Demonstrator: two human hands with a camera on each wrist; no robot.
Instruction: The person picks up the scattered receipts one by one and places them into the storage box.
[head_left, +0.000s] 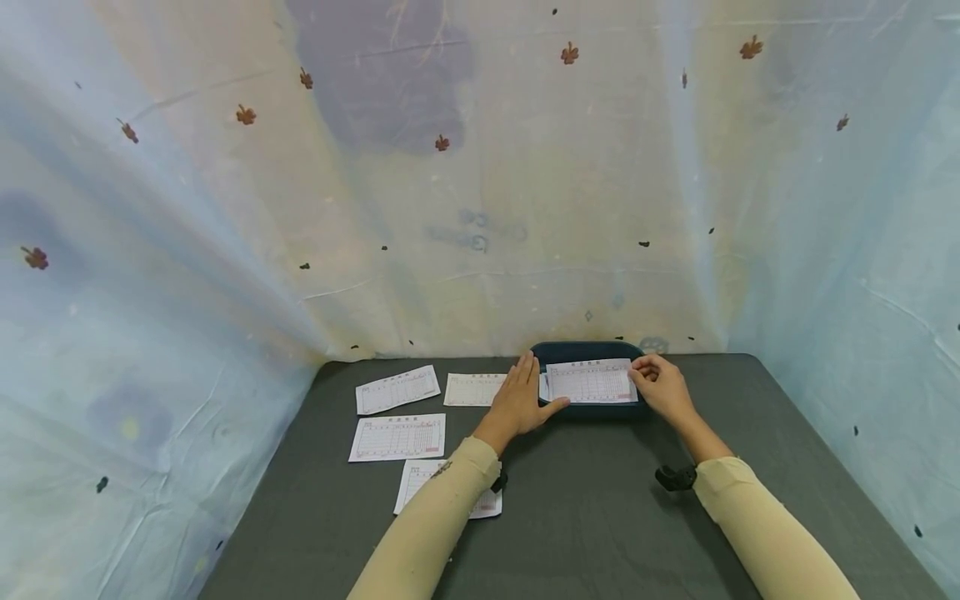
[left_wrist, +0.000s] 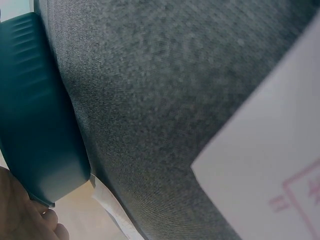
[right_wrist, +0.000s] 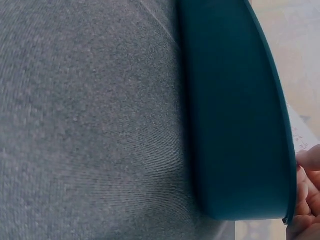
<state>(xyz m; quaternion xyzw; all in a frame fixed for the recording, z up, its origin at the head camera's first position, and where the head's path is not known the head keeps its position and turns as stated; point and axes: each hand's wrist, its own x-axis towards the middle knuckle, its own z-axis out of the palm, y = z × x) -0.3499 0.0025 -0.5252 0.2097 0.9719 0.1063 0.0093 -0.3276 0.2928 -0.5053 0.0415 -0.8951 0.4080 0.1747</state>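
Observation:
A dark teal plastic basket (head_left: 581, 347) stands at the back of the table. Inside it lies a printed paper form (head_left: 588, 381), with the edge of another sheet showing at its left. My right hand (head_left: 663, 390) pinches that form's right edge between thumb and fingers, above the basket's right end. In the right wrist view, the fingers (right_wrist: 307, 197) are at the basket's rim and a bit of the paper shows behind them. My left hand (head_left: 519, 402) rests at the basket's left end, fingers straight and thumb along the front rim.
Left of the basket lie several more forms: one at the back left (head_left: 397, 389), one beside my left hand (head_left: 472, 389), one in front (head_left: 397, 437), and one partly under my left sleeve (head_left: 420, 479). A patterned curtain (head_left: 480, 208) hangs behind the grey table (head_left: 585, 517).

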